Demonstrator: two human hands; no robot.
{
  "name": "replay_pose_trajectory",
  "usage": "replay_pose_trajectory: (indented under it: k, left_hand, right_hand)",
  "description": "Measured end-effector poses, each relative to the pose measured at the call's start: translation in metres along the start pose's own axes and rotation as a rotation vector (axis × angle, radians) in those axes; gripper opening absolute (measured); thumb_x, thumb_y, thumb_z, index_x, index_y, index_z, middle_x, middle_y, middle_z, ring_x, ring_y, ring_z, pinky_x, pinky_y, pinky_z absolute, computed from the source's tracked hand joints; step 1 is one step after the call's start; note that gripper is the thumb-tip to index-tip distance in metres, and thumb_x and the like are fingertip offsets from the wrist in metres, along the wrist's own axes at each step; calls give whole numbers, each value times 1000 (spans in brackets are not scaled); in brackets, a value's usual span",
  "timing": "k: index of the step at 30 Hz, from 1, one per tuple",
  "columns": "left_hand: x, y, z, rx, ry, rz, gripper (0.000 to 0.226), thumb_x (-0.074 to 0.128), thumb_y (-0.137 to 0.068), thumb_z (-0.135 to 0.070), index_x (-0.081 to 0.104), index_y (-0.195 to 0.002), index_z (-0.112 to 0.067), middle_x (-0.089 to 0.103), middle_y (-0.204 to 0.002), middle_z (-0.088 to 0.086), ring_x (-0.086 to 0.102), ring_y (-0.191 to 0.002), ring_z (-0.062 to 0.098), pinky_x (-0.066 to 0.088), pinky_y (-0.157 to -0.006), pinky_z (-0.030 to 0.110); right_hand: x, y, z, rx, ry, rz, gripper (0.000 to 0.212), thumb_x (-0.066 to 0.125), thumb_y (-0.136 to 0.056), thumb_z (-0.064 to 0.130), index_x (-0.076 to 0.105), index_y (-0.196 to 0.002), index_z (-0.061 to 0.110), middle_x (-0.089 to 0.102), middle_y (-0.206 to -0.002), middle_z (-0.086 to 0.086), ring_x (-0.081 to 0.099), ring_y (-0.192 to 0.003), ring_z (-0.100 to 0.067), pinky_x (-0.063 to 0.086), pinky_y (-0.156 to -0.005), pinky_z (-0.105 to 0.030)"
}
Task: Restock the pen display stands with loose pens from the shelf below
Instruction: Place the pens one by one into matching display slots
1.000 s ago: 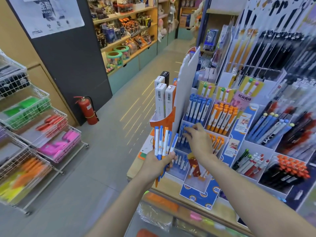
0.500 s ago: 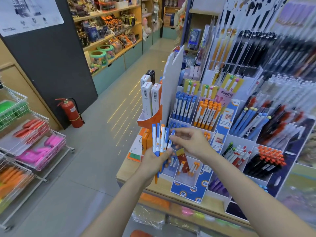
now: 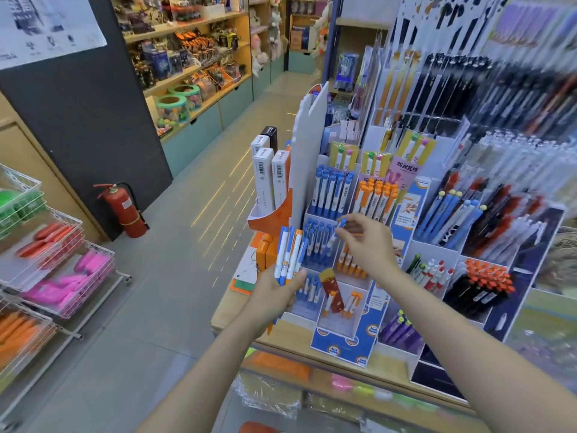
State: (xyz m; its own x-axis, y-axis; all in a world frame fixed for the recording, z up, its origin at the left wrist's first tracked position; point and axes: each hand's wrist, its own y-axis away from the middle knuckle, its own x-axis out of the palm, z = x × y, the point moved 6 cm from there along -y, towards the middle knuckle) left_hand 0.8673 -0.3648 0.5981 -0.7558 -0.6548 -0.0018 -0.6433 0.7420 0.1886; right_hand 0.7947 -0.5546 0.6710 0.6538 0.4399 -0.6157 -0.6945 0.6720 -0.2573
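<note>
A person's two bare forearms reach toward a tiered cardboard pen display stand (image 3: 343, 339) with blue and white printed panels, set on a pale wooden counter (image 3: 293, 339). The left hand (image 3: 274, 295) is curled around a small bundle of loose pens (image 3: 290, 254), slim white plastic barrels with blue or orange caps, held upright and fanned just left of the stand. The right hand (image 3: 370, 245) pinches a single blue-capped pen (image 3: 338, 231) between thumb and fingertips, tilted, its cap uppermost, over the stand's middle tier, where a row of blue-capped pens (image 3: 318, 242) stands in a compartment. The tier above holds blue pens on the left and orange-capped pens (image 3: 377, 198) on the right; the lowest clear compartment holds only a few. To the left of the stand, tall white boxes (image 3: 268, 179) with barcodes sit in an orange cardboard holder. Right of the stand, more compartments hold dark pens with orange tips (image 3: 480, 282), blurred. Below the counter, a shelf (image 3: 312, 398) holds plastic-wrapped goods, too blurred to name. Across the grey tiled floor stand a red cylindrical fire extinguisher (image 3: 123, 210) and white wire baskets (image 3: 62, 270) of pink, orange and green items.
</note>
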Motion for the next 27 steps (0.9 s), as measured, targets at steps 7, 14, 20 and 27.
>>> replay_pose_trajectory:
  k: [7, 14, 20, 27]
  left_hand:
    - [-5, 3, 0, -58, 69, 38, 26, 62, -99, -32, 50, -113, -13, 44, -76, 6, 36, -54, 11, 35, -51, 27]
    - [-8, 4, 1, -75, 93, 51, 28, 59, -100, -30, 49, -120, -12, 41, -62, -8, 38, -51, 7, 38, -50, 22]
    - [-9, 7, -3, -69, 95, 50, 20, 57, -101, -28, 53, -118, -17, 47, -70, -1, 46, -54, 3, 40, -51, 18]
    - [-13, 8, 6, -65, 47, 17, 25, 59, -100, -30, 54, -119, -14, 51, -75, 2, 48, -56, 2, 43, -53, 18]
  right_hand:
    - [27, 0, -8, -7, 17, -20, 24, 67, -92, 15, 67, -115, 9, 64, -89, 5, 58, -84, -5, 42, -71, -1]
    - [40, -5, -14, -15, 69, 2, 27, 66, -93, 16, 65, -119, 8, 70, -99, -3, 58, -87, -9, 46, -81, -19]
    - [48, -7, -8, -57, 93, -35, 21, 68, -92, 18, 67, -111, 10, 69, -91, -1, 59, -82, -9, 50, -78, -23]
    - [48, -3, -12, -97, 101, -83, 26, 66, -92, 13, 67, -117, 8, 72, -96, -4, 61, -84, -8, 52, -82, -23]
